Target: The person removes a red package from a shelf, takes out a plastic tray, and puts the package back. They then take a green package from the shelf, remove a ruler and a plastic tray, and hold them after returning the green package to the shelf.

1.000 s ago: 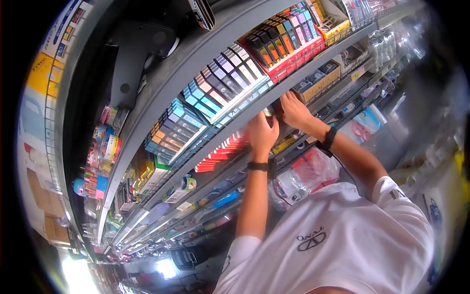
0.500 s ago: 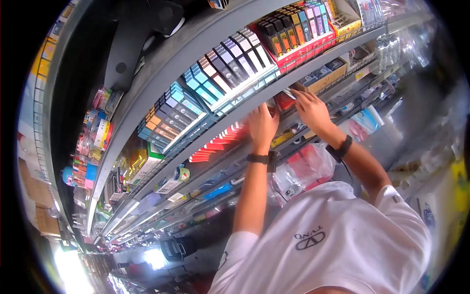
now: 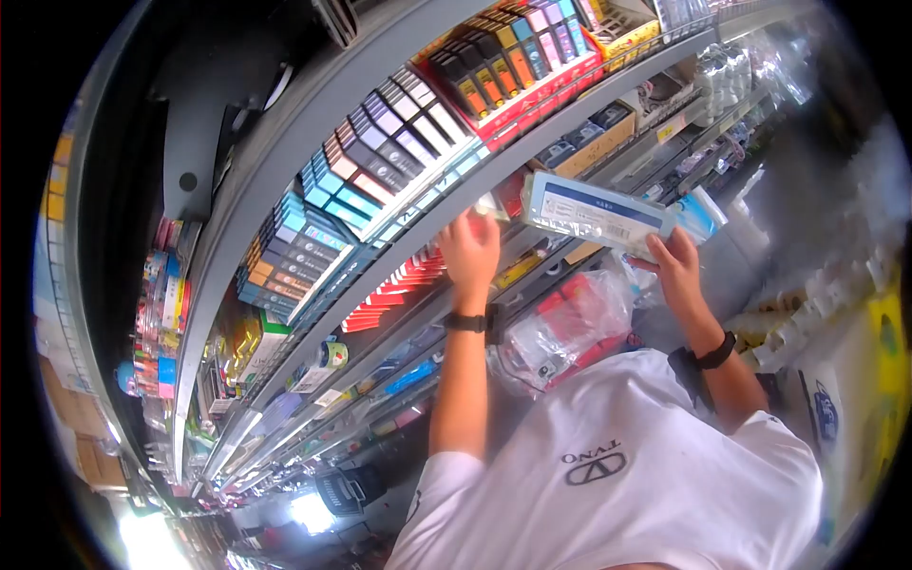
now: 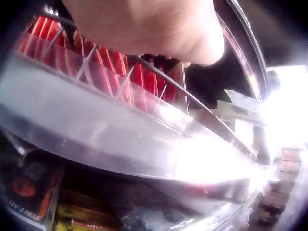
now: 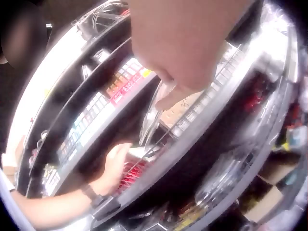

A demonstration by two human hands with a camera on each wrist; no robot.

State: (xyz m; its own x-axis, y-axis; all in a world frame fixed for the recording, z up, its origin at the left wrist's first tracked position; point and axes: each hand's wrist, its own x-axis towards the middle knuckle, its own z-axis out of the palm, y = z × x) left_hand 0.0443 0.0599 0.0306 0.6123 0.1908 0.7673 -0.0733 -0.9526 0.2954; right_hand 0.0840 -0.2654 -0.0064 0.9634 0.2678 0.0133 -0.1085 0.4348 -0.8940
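Note:
In the head view my right hand (image 3: 679, 271) pinches one end of a long flat clear-plastic package (image 3: 598, 214) with a blue and white label. The package is out in front of the shelf, tilted. My left hand (image 3: 470, 252) is at the shelf edge, beside a row of red packets (image 3: 394, 285). A pale flat item (image 3: 491, 206) shows right at its fingertips. From the left wrist, the hand (image 4: 154, 29) hangs over the red packets (image 4: 110, 67) behind a wire rail; its fingertips are hidden. I cannot tell whether the left fingers grip anything.
Above the hands runs a shelf of small boxes (image 3: 337, 171) in coloured rows, with a red display tray (image 3: 541, 95) beside them. A cardboard box (image 3: 598, 138) of dark items stands right of the left hand. Plastic-wrapped red goods (image 3: 570, 323) hang below.
The right hand has drawn the long package out of the shelf and moved right and down with it. The left hand stays by the red packets. The view has shifted somewhat.

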